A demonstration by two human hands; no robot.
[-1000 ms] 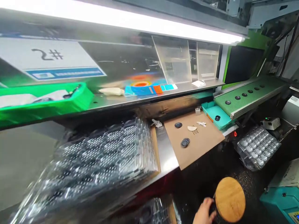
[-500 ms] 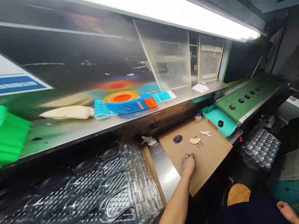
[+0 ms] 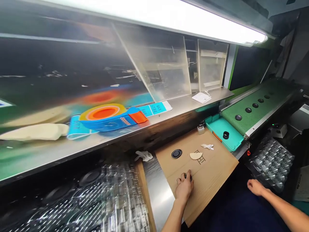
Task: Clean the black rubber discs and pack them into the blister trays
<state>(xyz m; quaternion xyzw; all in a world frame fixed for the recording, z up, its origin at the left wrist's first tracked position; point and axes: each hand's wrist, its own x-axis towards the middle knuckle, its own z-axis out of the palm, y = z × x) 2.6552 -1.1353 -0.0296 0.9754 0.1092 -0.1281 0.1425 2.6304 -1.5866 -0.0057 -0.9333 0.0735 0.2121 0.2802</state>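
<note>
My left hand [image 3: 184, 186] rests low over a brown cardboard sheet [image 3: 212, 167], fingers curled round a small dark round part [image 3: 188, 177] that they mostly hide. Up and left of it on the sheet lies a black ring-shaped part [image 3: 176, 153]. A cream half-round pad [image 3: 196, 156] lies beyond the hand, over black marks drawn on the cardboard. My right hand [image 3: 255, 187] hangs in the air right of the cardboard, its fingers curled in, and no object shows in it. Near it is a clear moulded plastic tray [image 3: 275, 161].
A green conveyor belt [image 3: 241, 127] carries several black round parts. At its end sits a teal tray [image 3: 233, 145] holding a black part [image 3: 226, 134]. A small bottle [image 3: 200, 129] and white finger cots [image 3: 207, 147] are on the cardboard. The metal shelf [image 3: 159, 120] holds a tape roll [image 3: 103, 116].
My right hand has come up and left from the lower right edge toward the cardboard. My left hand stays on the cardboard with the dark part. The view has turned rightward.
</note>
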